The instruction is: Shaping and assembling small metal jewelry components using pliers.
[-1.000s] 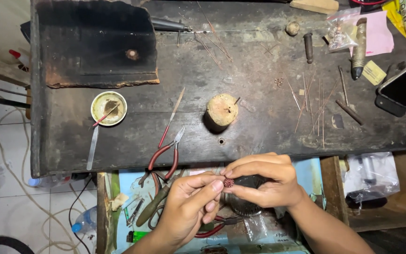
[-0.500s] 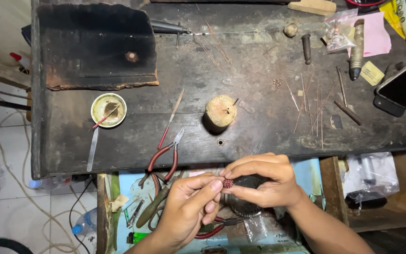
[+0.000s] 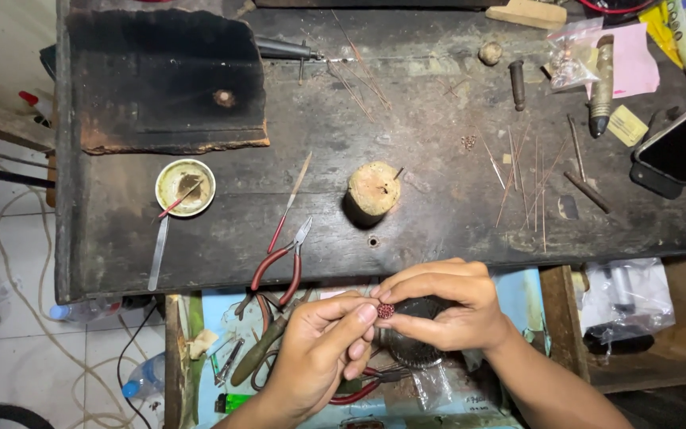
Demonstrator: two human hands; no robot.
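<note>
The left hand (image 3: 323,349) and right hand (image 3: 446,306) both pinch a small red beaded ball (image 3: 386,311) below the dark desk (image 3: 438,206). A pink paper (image 3: 635,67) and a clear plastic bag (image 3: 569,56) lie at the desk's far right corner.

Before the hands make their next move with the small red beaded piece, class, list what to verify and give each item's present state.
1. Small red beaded piece pinched between fingertips of both hands: ok.
2. Left hand steadying it from below: ok.
3. Right hand closed over it from above: ok.
4. Red-handled pliers lying within reach at the bench edge: ok.
5. Thin wires lying clear of the hands: ok.
6. Piece complete or undamaged: cannot tell, too small.
</note>
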